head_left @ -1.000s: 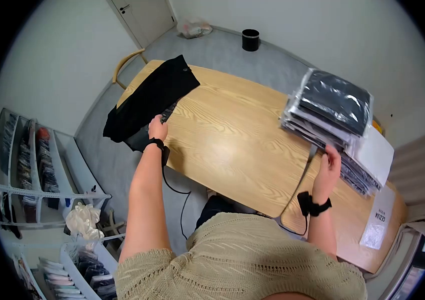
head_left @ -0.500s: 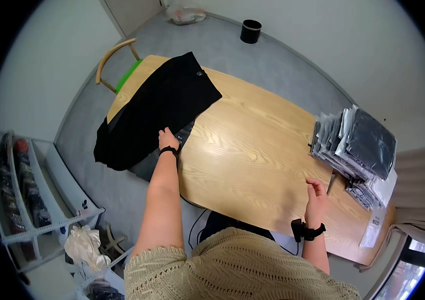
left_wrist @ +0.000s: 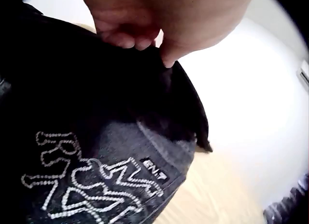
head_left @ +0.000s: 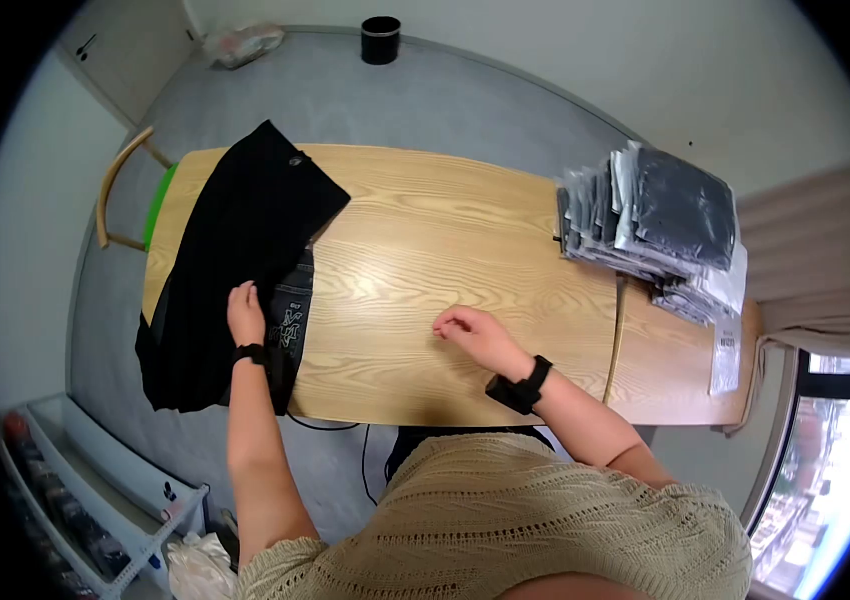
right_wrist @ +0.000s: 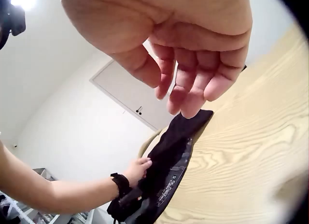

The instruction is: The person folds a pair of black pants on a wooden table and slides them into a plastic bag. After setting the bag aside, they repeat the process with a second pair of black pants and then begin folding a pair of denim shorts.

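Relative to the earlier frames, the right hand point(head_left: 480, 338) has moved from beside the plastic-wrapped stack of dark folded packets point(head_left: 685, 205) to above the middle of the wood-grained bench point(head_left: 425, 230). Its fingers are loosely curled, gripping nothing. The left hand point(head_left: 246, 318) remains at the matte black cloth garment point(head_left: 235, 220), pinching its fabric between thumb and fingers. The garment lies at the left end of the bench, partly covering a dark grey denim piece point(head_left: 290, 320) with pale, beaded-looking outline lettering. A round button-like fitting point(head_left: 295, 160) sits near the black garment's far end; its near end overhangs the bench edge. Wood grain shows between garment and stack. A wooden-framed chair with green seat point(head_left: 158, 205) stands beyond the left edge; a black cylindrical bin point(head_left: 381, 42) stands on the grey floor point(head_left: 315, 95).
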Action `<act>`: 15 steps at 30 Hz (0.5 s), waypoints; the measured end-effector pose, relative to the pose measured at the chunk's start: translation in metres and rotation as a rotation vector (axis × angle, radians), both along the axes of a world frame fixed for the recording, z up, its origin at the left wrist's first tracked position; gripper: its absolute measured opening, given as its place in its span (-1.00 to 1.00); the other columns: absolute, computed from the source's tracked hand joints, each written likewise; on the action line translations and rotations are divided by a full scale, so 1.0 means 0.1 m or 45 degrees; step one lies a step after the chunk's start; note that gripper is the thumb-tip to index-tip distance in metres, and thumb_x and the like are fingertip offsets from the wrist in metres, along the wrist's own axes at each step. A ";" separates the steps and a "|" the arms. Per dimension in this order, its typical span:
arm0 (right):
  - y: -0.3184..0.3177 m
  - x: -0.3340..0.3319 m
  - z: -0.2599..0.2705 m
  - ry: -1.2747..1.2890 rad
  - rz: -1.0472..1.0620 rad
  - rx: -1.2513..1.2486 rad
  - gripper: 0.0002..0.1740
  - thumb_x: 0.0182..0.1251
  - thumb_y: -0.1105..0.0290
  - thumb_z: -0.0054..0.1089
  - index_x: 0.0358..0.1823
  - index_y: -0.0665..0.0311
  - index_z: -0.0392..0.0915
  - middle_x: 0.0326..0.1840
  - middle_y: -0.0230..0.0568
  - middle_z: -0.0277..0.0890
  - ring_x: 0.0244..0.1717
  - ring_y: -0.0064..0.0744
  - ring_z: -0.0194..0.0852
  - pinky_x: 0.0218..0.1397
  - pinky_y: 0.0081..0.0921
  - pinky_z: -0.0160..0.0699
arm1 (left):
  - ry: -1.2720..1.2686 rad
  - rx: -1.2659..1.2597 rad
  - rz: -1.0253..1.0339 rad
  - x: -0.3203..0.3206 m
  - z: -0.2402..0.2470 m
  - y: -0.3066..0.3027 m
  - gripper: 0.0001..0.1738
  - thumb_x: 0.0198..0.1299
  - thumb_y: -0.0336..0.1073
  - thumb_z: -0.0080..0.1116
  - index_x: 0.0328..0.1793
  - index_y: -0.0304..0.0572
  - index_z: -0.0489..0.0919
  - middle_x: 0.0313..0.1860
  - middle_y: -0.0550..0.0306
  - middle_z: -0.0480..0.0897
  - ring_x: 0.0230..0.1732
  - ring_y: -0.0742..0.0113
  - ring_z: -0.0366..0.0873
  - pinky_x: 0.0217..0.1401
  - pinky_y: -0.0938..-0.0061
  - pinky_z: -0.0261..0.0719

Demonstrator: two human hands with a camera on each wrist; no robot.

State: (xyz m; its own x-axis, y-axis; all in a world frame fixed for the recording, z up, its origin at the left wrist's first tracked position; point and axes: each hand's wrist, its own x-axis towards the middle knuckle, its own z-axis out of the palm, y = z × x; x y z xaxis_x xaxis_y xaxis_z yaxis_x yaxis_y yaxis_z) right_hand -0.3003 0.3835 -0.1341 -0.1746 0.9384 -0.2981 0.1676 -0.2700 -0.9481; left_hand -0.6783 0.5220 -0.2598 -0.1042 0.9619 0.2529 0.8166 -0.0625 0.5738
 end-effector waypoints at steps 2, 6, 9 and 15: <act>0.03 -0.06 -0.08 0.062 -0.011 -0.086 -0.85 0.32 0.48 -0.01 -0.18 0.38 0.51 -0.27 -0.30 0.56 -0.23 -0.60 0.46 -0.10 -0.65 0.45 | -0.062 0.131 -0.053 0.04 0.23 0.01 -0.80 0.28 -0.39 -0.03 -0.10 -0.35 0.54 -0.24 -0.08 0.53 -0.16 -0.02 0.49 -0.06 0.34 0.45; 0.10 -0.09 -0.28 0.258 -0.054 -0.299 -0.78 0.37 0.42 -0.09 -0.12 0.38 0.49 -0.19 -0.24 0.55 -0.17 -0.58 0.48 -0.05 -0.63 0.47 | -0.274 0.222 -0.214 0.40 1.00 -0.20 -0.83 0.27 -0.42 -0.03 -0.16 -0.40 0.53 -0.28 -0.07 0.51 -0.23 0.02 0.47 -0.13 0.37 0.44; 0.16 -0.11 -0.48 0.380 -0.081 -0.489 -0.64 0.46 0.21 -0.17 0.00 0.38 0.42 -0.10 -0.17 0.52 -0.11 -0.49 0.49 0.01 -0.55 0.49 | -0.286 0.243 -0.396 0.81 1.40 -0.60 -0.87 0.21 -0.47 -0.02 -0.24 -0.41 0.52 -0.32 -0.09 0.50 -0.26 0.01 0.46 -0.19 0.34 0.43; 0.06 -0.06 -0.78 1.167 -0.289 -1.271 -0.13 0.26 -0.34 -0.17 0.17 0.40 0.21 0.05 0.11 0.41 0.05 -0.11 0.43 0.18 -0.12 0.40 | -0.605 -0.032 -0.649 1.41 1.45 -1.44 -0.89 0.10 -0.50 0.06 -0.26 -0.36 0.55 -0.40 -0.06 0.50 -0.37 0.06 0.49 -0.32 0.34 0.46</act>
